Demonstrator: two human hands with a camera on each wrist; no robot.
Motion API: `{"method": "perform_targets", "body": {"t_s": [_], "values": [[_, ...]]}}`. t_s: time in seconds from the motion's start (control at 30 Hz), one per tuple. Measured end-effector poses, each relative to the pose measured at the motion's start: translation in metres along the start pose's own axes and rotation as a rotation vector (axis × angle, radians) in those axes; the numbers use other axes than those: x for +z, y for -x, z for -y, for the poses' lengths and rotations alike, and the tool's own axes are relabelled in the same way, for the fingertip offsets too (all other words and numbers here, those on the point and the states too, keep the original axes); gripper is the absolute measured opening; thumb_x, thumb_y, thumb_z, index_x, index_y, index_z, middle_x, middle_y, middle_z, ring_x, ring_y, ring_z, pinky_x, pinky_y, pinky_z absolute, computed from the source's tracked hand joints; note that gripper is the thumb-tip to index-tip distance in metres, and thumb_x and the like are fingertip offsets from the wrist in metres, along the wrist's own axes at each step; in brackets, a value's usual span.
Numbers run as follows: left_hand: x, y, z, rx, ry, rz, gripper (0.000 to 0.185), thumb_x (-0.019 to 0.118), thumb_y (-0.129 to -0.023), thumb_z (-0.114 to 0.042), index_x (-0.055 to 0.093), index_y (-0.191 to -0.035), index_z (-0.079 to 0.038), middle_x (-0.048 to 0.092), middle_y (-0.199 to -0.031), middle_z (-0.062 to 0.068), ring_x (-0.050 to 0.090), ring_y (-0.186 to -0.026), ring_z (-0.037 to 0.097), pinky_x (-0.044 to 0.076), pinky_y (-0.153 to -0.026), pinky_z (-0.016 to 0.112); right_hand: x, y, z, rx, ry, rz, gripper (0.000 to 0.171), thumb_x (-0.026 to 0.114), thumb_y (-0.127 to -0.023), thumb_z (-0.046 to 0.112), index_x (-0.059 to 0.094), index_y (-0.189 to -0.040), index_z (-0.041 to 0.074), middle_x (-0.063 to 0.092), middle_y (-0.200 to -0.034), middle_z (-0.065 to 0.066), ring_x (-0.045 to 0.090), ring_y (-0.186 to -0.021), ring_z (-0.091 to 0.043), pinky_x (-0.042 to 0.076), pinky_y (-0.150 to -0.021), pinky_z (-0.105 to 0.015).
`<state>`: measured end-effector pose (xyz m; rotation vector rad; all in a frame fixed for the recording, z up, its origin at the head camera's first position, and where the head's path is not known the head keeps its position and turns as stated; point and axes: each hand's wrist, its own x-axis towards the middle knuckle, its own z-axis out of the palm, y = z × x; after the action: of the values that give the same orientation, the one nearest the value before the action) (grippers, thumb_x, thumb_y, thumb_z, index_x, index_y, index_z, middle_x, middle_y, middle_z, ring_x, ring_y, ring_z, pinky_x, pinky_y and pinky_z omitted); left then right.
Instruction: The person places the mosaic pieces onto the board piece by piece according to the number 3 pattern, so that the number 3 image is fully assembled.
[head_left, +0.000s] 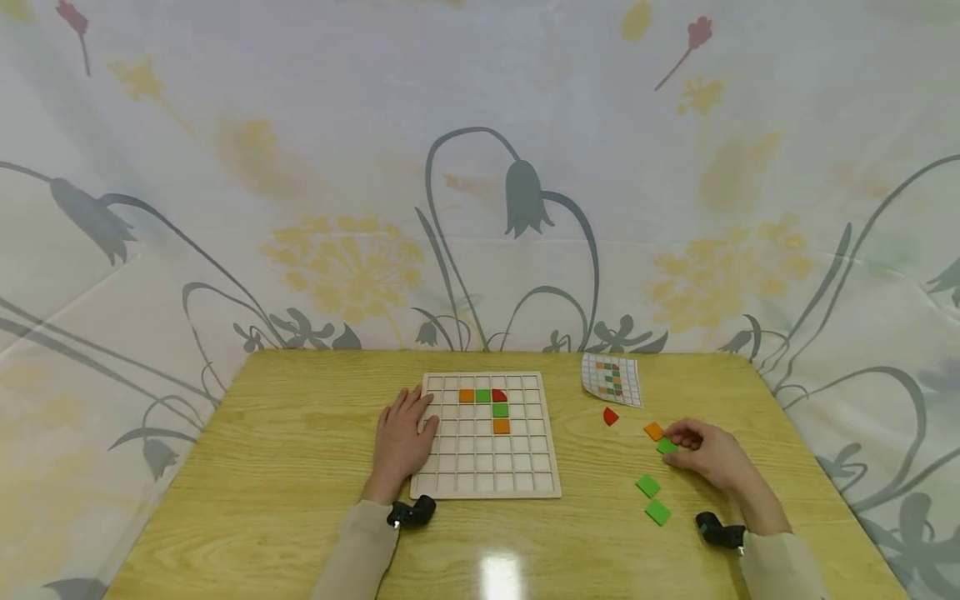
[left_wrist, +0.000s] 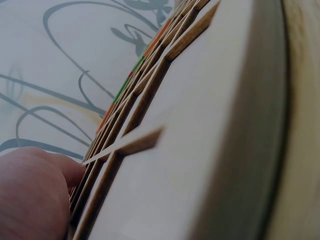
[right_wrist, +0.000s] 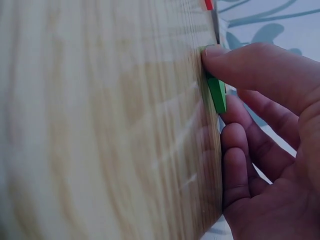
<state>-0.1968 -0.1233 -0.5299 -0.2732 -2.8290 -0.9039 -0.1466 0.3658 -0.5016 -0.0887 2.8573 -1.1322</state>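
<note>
A pale wooden grid board [head_left: 487,483] lies in the middle of the table; orange, green and red tiles [head_left: 483,396] fill a few of its upper cells. My left hand [head_left: 403,437] rests flat against the board's left edge [left_wrist: 210,125], fingers straight. My right hand [head_left: 701,450] is to the right of the board, its thumb and fingers pinching a green square tile [head_left: 667,447] [right_wrist: 217,93] whose edge lifts off the tabletop. An orange tile [head_left: 654,431] lies just beside that hand.
A red quarter-round tile [head_left: 611,416] and two more green tiles [head_left: 648,486] [head_left: 657,512] lie loose on the wooden table [head_left: 262,500]. A pattern card [head_left: 612,379] sits at the back right. A flowered cloth [head_left: 480,167] hangs behind.
</note>
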Motion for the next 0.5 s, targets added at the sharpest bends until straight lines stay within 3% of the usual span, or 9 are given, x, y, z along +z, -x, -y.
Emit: {"method": "perform_targets", "body": {"t_s": [0.23,0.5], "values": [[-0.0003,0.0012,0.0017,-0.002,-0.004,-0.010,0.044,0.055,-0.102,-0.026,0.056,-0.142,-0.008,0.040,-0.155,0.012,0.026,-0.147,0.034,0.016,-0.116,0.060,0.0021,-0.0018,0.0012,-0.016,0.034,-0.028,0.033,0.083,-0.078,0.013,0.061,-0.100,0.003,0.062,-0.094,-0.005,0.055,-0.083,-0.016,0.048,-0.070,-0.026],[0.0004,0.0005,0.0001,0.007,0.004,-0.009,0.044,0.054,-0.102,-0.026,0.056,-0.142,-0.008,0.040,-0.155,0.012,0.026,-0.147,0.035,0.017,-0.116,0.060,0.0003,0.0031,0.0032,-0.008,-0.002,-0.033,0.029,0.081,-0.080,0.013,0.067,-0.103,0.002,0.064,-0.096,-0.006,0.056,-0.083,-0.015,0.049,-0.070,-0.026]]}}
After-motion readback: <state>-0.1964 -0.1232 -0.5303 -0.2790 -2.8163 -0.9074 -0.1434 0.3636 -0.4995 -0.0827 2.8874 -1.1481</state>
